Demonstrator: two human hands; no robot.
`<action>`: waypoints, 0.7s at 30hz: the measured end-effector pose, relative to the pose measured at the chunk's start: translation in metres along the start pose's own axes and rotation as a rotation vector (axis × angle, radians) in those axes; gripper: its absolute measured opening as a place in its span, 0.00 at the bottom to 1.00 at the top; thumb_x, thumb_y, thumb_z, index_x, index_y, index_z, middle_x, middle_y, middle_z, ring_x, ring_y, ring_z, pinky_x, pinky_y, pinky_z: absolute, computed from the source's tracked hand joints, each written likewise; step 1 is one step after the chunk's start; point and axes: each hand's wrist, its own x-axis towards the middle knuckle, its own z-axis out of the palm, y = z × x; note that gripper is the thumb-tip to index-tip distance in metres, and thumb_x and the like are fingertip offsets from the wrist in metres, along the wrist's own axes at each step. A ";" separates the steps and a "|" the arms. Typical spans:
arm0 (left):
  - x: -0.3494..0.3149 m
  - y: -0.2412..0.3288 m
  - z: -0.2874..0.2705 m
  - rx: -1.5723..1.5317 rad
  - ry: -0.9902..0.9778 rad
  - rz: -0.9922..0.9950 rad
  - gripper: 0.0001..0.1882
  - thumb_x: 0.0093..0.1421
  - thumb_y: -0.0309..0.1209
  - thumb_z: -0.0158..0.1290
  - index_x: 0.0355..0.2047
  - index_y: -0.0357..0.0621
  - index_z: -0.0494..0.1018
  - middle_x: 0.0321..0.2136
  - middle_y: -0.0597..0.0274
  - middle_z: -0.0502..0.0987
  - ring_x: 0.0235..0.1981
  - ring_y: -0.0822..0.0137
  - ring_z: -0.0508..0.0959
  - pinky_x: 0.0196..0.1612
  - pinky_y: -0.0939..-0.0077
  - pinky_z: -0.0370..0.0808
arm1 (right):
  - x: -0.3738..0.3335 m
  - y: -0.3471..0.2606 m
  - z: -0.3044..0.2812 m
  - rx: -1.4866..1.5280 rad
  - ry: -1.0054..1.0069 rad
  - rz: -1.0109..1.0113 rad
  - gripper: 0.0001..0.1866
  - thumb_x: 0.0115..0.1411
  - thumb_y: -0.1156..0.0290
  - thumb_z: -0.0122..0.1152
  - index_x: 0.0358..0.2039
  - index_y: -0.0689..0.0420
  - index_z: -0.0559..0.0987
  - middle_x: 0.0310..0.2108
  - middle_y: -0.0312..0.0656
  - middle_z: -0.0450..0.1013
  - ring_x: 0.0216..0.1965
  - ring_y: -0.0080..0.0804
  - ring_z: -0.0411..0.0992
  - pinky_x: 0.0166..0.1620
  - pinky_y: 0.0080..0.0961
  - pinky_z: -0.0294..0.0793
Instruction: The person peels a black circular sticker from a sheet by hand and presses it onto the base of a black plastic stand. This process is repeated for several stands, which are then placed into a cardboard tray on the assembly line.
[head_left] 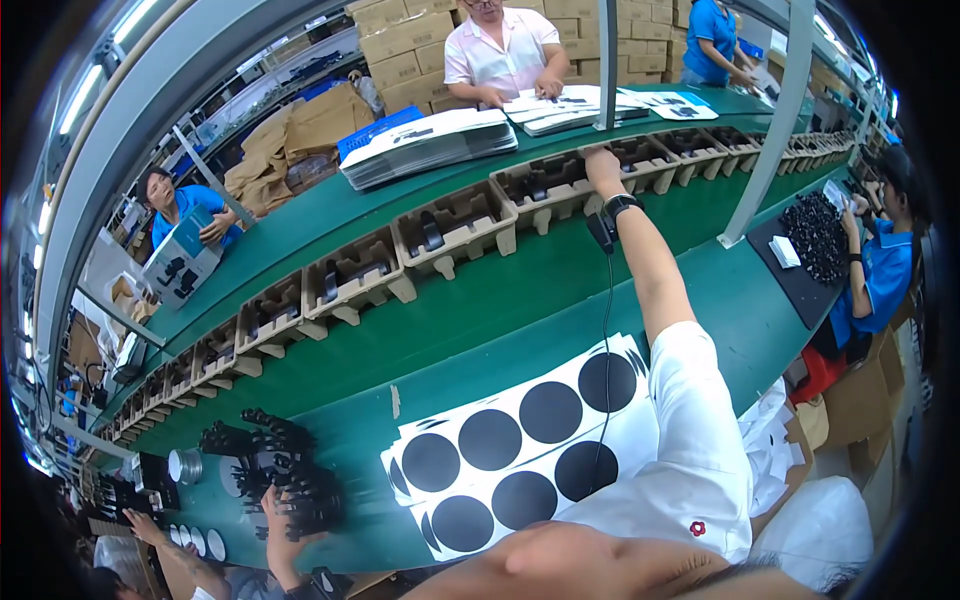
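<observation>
My right arm stretches forward over the line of brown moulded-pulp trays (450,225). My right hand (602,168) is down at one tray's edge, fingers curled; what they hold is hidden. A dark band and a small black device (602,232) with a hanging cable sit at that wrist. At the lower left, my left hand (280,525) touches a pile of black jointed plastic parts (285,470), its visible fingers apart. Black curved pieces (432,232) lie in the trays. White sheets with large black discs (520,425) lie on the green bench before me.
Across the line, a person in white handles printed sheets beside a stack (430,150). Grey posts (775,130) rise from the benches. At right, a worker in blue sits by a heap of small black parts (815,235). Silver discs (200,540) and another person's hand (145,527) are lower left.
</observation>
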 end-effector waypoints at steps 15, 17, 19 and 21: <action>-0.028 0.030 -0.045 -0.831 0.424 -0.126 0.46 0.43 0.36 0.61 0.62 0.39 0.54 0.60 0.49 0.59 0.58 0.55 0.64 0.59 0.69 0.62 | -0.241 -0.070 -0.184 0.658 -0.318 -0.750 0.24 0.52 0.78 0.54 0.52 0.57 0.67 0.55 0.51 0.61 0.54 0.50 0.64 0.55 0.36 0.65; -0.041 0.041 -0.050 -0.955 0.798 -0.010 0.46 0.46 0.42 0.57 0.63 0.40 0.51 0.60 0.46 0.57 0.57 0.51 0.65 0.57 0.65 0.65 | -0.325 -0.081 -0.197 0.897 -0.522 -0.771 0.24 0.48 0.86 0.46 0.49 0.58 0.69 0.48 0.50 0.67 0.52 0.45 0.67 0.52 0.33 0.69; -0.045 0.076 -0.044 -1.128 0.831 0.121 0.46 0.47 0.45 0.54 0.63 0.40 0.50 0.60 0.43 0.56 0.56 0.49 0.65 0.54 0.62 0.68 | -0.398 -0.085 -0.207 0.849 -0.740 -0.806 0.28 0.46 0.87 0.46 0.50 0.57 0.70 0.50 0.48 0.67 0.52 0.43 0.67 0.53 0.33 0.69; -0.043 0.126 -0.032 -1.469 0.886 0.401 0.47 0.49 0.51 0.50 0.64 0.41 0.47 0.59 0.37 0.56 0.54 0.45 0.66 0.48 0.58 0.74 | -0.437 -0.089 -0.196 0.811 -0.762 -0.868 0.28 0.46 0.86 0.48 0.51 0.57 0.70 0.50 0.47 0.67 0.53 0.43 0.67 0.54 0.33 0.69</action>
